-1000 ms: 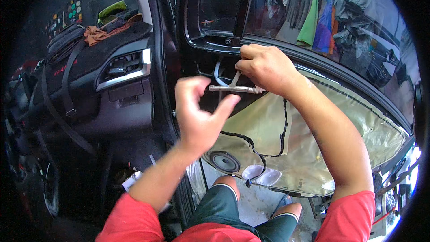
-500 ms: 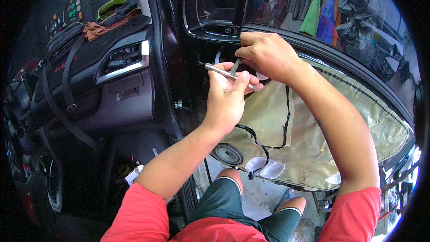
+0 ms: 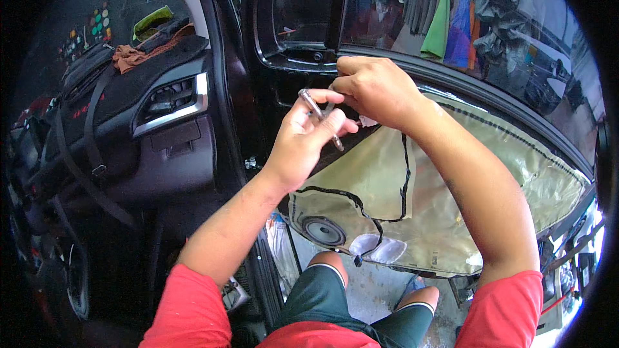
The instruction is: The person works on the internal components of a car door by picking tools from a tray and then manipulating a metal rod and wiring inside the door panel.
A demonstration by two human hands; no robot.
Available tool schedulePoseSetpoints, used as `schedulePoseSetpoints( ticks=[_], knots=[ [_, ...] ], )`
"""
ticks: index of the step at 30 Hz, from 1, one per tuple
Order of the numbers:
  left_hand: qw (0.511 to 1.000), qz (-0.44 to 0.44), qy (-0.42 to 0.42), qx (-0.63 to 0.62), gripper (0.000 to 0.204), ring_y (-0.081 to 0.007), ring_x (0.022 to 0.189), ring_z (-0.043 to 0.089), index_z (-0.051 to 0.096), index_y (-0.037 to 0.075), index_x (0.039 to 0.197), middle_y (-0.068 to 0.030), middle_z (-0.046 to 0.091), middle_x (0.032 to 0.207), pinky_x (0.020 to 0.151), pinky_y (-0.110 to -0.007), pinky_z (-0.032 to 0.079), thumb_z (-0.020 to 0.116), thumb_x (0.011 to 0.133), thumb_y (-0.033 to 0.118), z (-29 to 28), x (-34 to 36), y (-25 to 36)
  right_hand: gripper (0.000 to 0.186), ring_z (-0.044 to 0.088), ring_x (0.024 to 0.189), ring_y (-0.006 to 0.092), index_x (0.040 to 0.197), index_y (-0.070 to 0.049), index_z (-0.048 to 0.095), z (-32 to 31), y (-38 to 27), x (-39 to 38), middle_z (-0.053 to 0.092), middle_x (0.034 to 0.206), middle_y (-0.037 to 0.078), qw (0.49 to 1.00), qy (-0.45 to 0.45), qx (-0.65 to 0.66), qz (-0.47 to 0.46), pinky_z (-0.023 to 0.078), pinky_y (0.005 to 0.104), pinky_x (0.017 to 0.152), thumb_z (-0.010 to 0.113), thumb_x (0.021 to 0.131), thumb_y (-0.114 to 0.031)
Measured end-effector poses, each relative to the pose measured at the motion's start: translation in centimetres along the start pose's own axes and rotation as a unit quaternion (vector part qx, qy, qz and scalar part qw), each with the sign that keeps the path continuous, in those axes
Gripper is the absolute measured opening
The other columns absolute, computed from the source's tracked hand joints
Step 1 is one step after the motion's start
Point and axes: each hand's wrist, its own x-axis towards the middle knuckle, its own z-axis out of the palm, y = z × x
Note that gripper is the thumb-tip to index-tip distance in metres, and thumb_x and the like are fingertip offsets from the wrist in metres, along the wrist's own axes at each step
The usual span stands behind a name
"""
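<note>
A silver T-handle wrench [image 3: 312, 104] is held in front of the opened car door. My left hand [image 3: 302, 138] is closed around its crossbar, with the bar's two ends showing past the fingers. Its short shaft points up toward my right hand [image 3: 382, 85], whose curled fingers pinch at the shaft's far end. That end is hidden behind the fingers. Both hands are just below the window sill, at the dark upper front part of the door. A screw or bolt head [image 3: 318, 57] shows in the black corner trim above them.
The door's inner side carries a yellowish plastic sheet [image 3: 451, 187], a black wiring harness [image 3: 405, 180] and a round speaker [image 3: 324, 231]. On the left is the dashboard [image 3: 174, 148] with an air vent and a brown cloth [image 3: 129, 58] on top. Cloths hang beyond the window.
The wrench's crossbar has turned to a steeper slant in my left hand, which has shifted left. My right hand stays near the sill, and the whole view has moved slightly.
</note>
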Motion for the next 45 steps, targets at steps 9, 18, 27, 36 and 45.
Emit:
schedulePoseSetpoints(
  ticks=[9, 18, 27, 36, 45],
  knots=[
    [0.980, -0.154, 0.034, -0.121, 0.056, -0.0155, 0.051, 0.036, 0.039, 0.018, 0.066, 0.0029, 0.033, 0.056, 0.065, -0.039, 0.047, 0.043, 0.114, 0.046, 0.7, 2.3, -0.4, 0.011, 0.072, 0.094, 0.0272, 0.084, -0.008, 0.076, 0.5, 0.3, 0.0, 0.067, 0.091, 0.006, 0.997, -0.014, -0.065, -0.041, 0.061, 0.0403, 0.079, 0.075, 0.075, -0.015],
    [0.986, -0.148, 0.071, -0.042, 0.053, -0.0144, 0.044, 0.025, 0.037, 0.017, 0.066, 0.0024, 0.027, 0.052, 0.051, -0.037, 0.036, 0.045, 0.112, 0.041, 1.8, 2.9, 0.5, 0.011, 0.072, 0.092, 0.0325, 0.085, -0.007, 0.077, 0.3, 0.4, -0.2, 0.068, 0.091, 0.010, 1.000, -0.024, -0.002, 0.004, 0.059, 0.0451, 0.081, 0.072, 0.082, -0.016],
    [0.990, -0.122, 0.070, 0.025, 0.050, -0.0138, 0.043, 0.029, 0.038, 0.015, 0.068, 0.0013, 0.030, 0.051, 0.050, -0.037, 0.037, 0.048, 0.112, 0.036, 2.0, 2.9, 0.9, 0.012, 0.073, 0.093, 0.0329, 0.084, -0.005, 0.077, 0.4, 0.4, -0.4, 0.070, 0.093, 0.011, 0.999, 0.024, 0.041, 0.022, 0.059, 0.0457, 0.082, 0.072, 0.081, -0.016],
    [0.991, -0.132, 0.030, 0.026, 0.047, -0.0142, 0.046, 0.033, 0.041, 0.015, 0.070, 0.0024, 0.035, 0.055, 0.054, -0.037, 0.042, 0.053, 0.111, 0.033, 1.3, 2.9, 1.0, 0.008, 0.072, 0.091, 0.0337, 0.083, -0.006, 0.075, 0.7, 0.1, -0.3, 0.068, 0.091, 0.010, 0.999, 0.028, 0.029, 0.034, 0.059, 0.0458, 0.080, 0.073, 0.080, -0.014],
    [0.986, -0.101, 0.128, -0.023, 0.039, -0.0105, 0.041, 0.034, 0.045, 0.018, 0.068, 0.0049, 0.037, 0.054, 0.042, -0.032, 0.029, 0.061, 0.102, 0.027, 2.6, 3.2, -0.5, 0.014, 0.071, 0.089, 0.0343, 0.091, -0.008, 0.078, 0.6, 0.2, 0.1, 0.066, 0.090, 0.010, 0.999, 0.015, 0.027, 0.015, 0.058, 0.0461, 0.077, 0.076, 0.077, -0.012]
  ],
)
